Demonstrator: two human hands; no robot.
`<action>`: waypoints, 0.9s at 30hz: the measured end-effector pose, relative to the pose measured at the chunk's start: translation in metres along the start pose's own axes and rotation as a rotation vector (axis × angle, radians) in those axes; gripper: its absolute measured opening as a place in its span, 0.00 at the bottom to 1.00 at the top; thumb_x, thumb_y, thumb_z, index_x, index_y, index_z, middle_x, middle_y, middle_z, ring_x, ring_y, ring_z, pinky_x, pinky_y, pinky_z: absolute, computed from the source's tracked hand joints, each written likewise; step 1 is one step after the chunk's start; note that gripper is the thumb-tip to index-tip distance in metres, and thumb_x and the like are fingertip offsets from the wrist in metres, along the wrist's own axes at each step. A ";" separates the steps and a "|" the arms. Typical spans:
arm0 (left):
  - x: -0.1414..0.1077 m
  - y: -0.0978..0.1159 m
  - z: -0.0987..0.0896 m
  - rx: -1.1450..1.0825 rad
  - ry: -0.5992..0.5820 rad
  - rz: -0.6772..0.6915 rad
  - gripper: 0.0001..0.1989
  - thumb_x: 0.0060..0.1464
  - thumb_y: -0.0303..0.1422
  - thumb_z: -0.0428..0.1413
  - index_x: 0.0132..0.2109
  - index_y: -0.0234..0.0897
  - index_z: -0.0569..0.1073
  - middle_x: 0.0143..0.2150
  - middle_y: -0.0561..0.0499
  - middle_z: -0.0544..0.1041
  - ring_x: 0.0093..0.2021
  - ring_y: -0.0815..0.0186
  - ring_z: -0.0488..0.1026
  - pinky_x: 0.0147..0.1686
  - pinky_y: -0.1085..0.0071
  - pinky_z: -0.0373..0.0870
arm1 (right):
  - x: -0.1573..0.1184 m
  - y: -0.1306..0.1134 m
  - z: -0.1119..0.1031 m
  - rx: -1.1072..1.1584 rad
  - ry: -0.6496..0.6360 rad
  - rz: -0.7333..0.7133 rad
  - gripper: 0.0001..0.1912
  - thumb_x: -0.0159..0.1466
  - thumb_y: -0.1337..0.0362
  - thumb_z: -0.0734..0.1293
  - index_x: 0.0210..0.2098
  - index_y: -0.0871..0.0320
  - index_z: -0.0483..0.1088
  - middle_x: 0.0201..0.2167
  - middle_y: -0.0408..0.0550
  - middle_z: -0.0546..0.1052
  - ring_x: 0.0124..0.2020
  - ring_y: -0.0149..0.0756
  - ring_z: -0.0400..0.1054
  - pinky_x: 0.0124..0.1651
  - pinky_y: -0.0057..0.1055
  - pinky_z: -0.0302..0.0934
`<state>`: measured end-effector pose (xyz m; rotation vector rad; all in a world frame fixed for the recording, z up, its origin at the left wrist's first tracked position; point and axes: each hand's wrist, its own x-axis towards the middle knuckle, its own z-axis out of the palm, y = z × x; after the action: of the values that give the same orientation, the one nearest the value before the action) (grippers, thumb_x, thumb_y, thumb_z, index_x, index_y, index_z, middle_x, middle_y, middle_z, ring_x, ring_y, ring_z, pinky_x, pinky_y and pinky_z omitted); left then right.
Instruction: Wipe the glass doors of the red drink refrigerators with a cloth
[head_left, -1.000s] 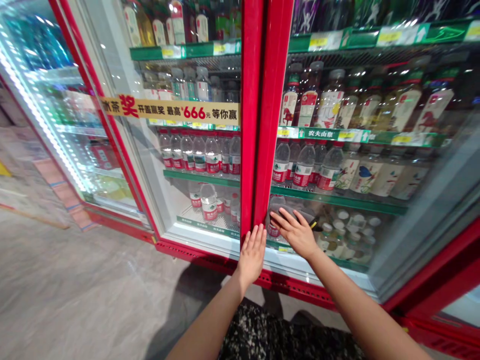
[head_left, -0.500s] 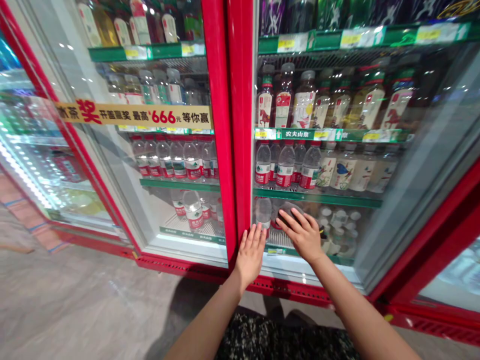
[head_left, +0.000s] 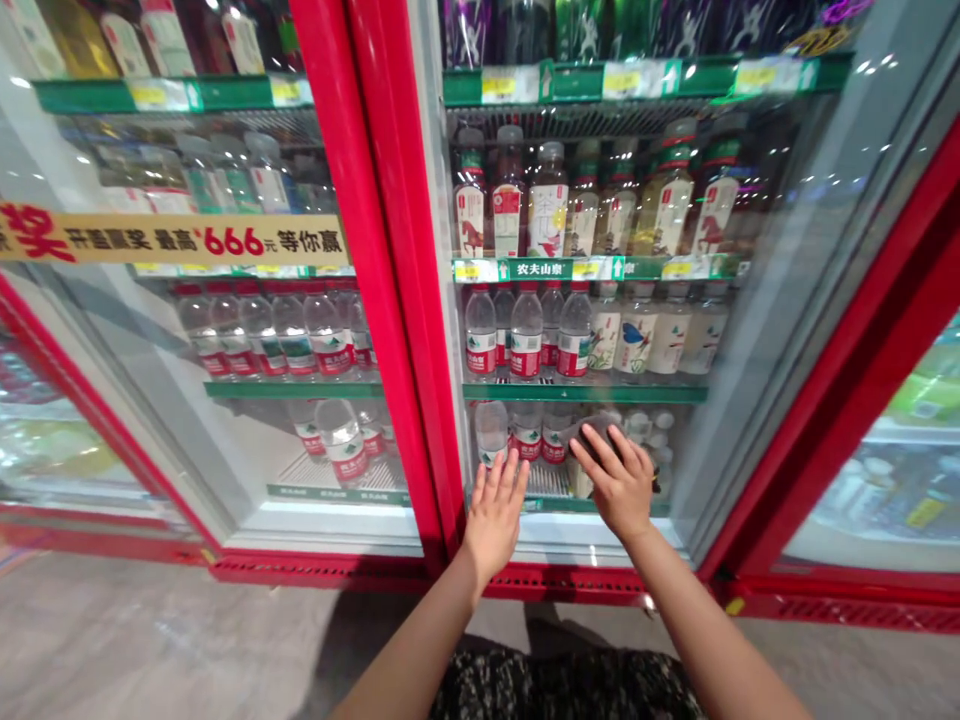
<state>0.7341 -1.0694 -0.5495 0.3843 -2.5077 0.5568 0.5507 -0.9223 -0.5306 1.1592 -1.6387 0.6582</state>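
My left hand (head_left: 496, 515) is flat, fingers spread, near the lower left part of the right-hand glass door, by its red frame (head_left: 405, 300). Just beyond its fingertips, behind the glass, a clear water bottle (head_left: 492, 430) stands on the bottom shelf. Further right, my right hand (head_left: 619, 480) presses what looks like a dark grey cloth (head_left: 589, 432) against the glass, fingers slightly bent and apart; most of the cloth is hidden under them. Water bottles with red labels (head_left: 527, 430) and white-capped bottles (head_left: 661, 425) show behind the door around this hand.
Shelves with green edge strips (head_left: 585, 392) hold rows of drink bottles behind the glass. On the left door runs a yellow banner (head_left: 172, 240). Another fridge (head_left: 900, 480) stands at the right. Grey floor (head_left: 187, 640) lies below the red base (head_left: 315, 572).
The view has turned right, so the fridge appears further left. My right hand and the grey cloth have shifted a little over the glass; my left hand stays near the door frame, fingers more spread.
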 end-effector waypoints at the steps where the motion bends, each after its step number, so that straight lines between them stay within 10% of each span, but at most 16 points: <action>1: 0.003 0.003 0.000 -0.002 0.006 0.003 0.47 0.57 0.30 0.55 0.76 0.33 0.38 0.78 0.40 0.38 0.77 0.50 0.35 0.72 0.48 0.47 | -0.007 -0.001 -0.001 0.004 0.016 0.028 0.31 0.68 0.72 0.61 0.67 0.42 0.63 0.64 0.43 0.71 0.73 0.42 0.49 0.69 0.46 0.49; 8: 0.027 0.021 -0.003 -0.038 0.051 0.082 0.47 0.58 0.28 0.54 0.76 0.36 0.36 0.78 0.43 0.38 0.77 0.51 0.36 0.73 0.49 0.44 | -0.005 0.012 -0.004 0.033 -0.091 -0.085 0.28 0.68 0.70 0.62 0.64 0.39 0.66 0.65 0.36 0.70 0.71 0.38 0.53 0.71 0.42 0.48; 15: 0.051 0.039 -0.004 -0.060 0.073 0.150 0.48 0.56 0.28 0.56 0.76 0.35 0.38 0.78 0.43 0.37 0.77 0.50 0.34 0.73 0.48 0.43 | -0.037 0.048 -0.015 -0.031 -0.002 0.107 0.29 0.67 0.74 0.60 0.64 0.43 0.68 0.63 0.44 0.73 0.72 0.43 0.51 0.66 0.45 0.55; 21: 0.070 0.057 -0.004 -0.048 0.105 0.213 0.47 0.56 0.28 0.56 0.76 0.35 0.41 0.78 0.44 0.36 0.77 0.51 0.35 0.74 0.52 0.43 | -0.030 0.069 -0.014 0.007 -0.080 -0.071 0.26 0.68 0.71 0.63 0.62 0.40 0.69 0.63 0.37 0.73 0.70 0.39 0.55 0.67 0.41 0.53; 27: 0.085 0.071 0.000 -0.052 0.103 0.216 0.48 0.54 0.28 0.57 0.76 0.35 0.41 0.78 0.45 0.37 0.77 0.52 0.34 0.74 0.53 0.42 | -0.059 0.092 -0.021 -0.033 0.048 0.252 0.34 0.66 0.78 0.59 0.67 0.43 0.64 0.67 0.44 0.68 0.72 0.47 0.50 0.65 0.48 0.58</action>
<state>0.6384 -1.0208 -0.5243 0.0629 -2.4738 0.5768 0.4787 -0.8462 -0.5680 0.9137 -1.7643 0.8085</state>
